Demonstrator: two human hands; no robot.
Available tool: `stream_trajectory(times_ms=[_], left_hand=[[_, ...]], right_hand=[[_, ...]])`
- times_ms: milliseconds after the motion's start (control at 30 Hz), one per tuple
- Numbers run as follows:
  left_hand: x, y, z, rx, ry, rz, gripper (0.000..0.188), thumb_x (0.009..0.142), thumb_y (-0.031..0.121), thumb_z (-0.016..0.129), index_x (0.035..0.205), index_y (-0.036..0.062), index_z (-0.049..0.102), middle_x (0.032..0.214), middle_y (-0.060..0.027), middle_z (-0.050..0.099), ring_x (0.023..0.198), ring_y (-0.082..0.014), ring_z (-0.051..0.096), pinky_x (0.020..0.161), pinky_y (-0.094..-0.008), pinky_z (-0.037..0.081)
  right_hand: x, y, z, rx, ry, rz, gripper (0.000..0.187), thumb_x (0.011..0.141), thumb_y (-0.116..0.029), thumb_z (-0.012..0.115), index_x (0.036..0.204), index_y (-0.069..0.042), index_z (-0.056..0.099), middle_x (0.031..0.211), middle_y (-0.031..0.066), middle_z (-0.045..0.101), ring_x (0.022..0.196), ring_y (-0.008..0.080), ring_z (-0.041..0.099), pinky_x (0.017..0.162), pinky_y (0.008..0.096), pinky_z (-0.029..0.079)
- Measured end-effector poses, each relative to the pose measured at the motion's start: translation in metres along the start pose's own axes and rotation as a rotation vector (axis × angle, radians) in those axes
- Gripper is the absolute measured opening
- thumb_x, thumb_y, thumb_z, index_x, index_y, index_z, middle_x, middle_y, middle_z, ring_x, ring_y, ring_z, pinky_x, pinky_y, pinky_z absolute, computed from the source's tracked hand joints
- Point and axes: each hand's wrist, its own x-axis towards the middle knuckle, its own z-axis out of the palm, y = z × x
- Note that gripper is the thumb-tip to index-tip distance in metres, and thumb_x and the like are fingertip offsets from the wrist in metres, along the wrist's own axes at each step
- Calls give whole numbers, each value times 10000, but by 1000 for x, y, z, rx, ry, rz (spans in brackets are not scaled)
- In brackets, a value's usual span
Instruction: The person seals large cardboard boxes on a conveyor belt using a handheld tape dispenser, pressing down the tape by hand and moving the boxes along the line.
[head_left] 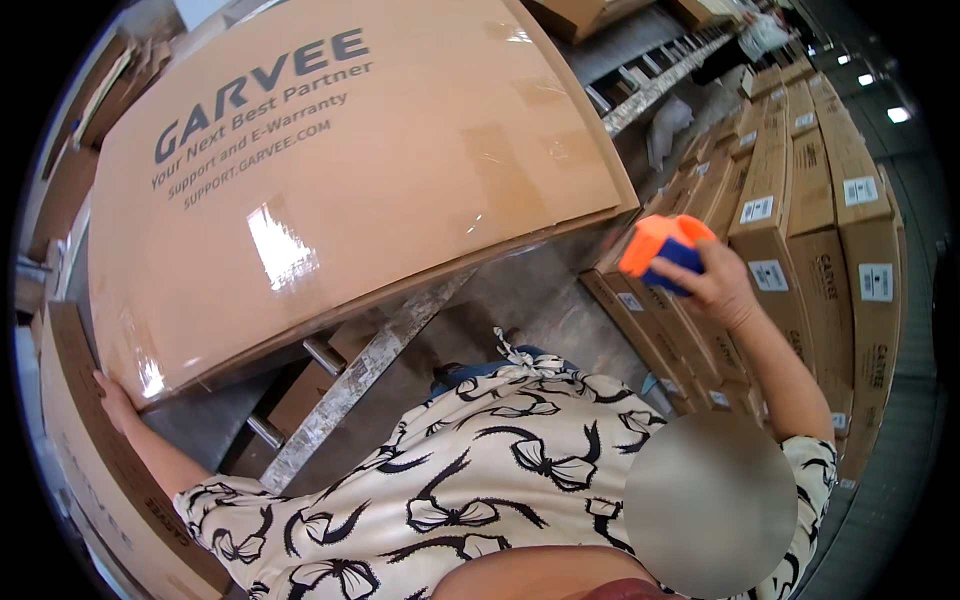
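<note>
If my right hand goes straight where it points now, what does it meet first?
With the orange-and-blue tool leading, your right hand would probably meet the large carton near its right corner, though depth is unclear.

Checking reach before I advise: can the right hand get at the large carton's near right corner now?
Likely yes: the right hand is close to that corner of the large carton, with only the orange-and-blue tool it grips visibly between them.
</note>
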Motion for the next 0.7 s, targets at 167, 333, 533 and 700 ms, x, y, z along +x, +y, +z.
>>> stream_trajectory(times_ms=[167,333,533,700], left_hand=[[-25,11,-6,6,-9,-3,991,820,765,268,1277,-86,492,1333,-278,467,1271,-393,420,1077,-418,301],[-41,14,-12,-30,46,-45,946,835,744,266,1301,-47,490,1341,-269,466,1255,-419,427,1073,-475,295],[-99,41,-27,-49,340,-116,772,889,655,252,1288,59,536,1309,-231,515,1212,-428,472,1005,-594,321],[-107,50,-32,49,311,-55,703,921,599,220,1286,95,547,1296,-176,548,1205,-420,483,996,-588,329]], right_hand=[[-4,26,14,2,-52,50,794,566,-100,763,1275,-367,529,1108,150,521,914,307,585,744,406,517],[29,27,23,-8,-103,51,806,563,-132,780,1295,-335,513,1049,145,502,910,315,565,748,414,507],[36,25,13,-9,-197,70,814,556,-126,777,1299,-327,513,971,132,479,881,311,551,717,404,499],[32,24,0,-7,-163,70,783,558,-94,772,1272,-318,540,1044,134,507,910,312,568,738,405,505]])
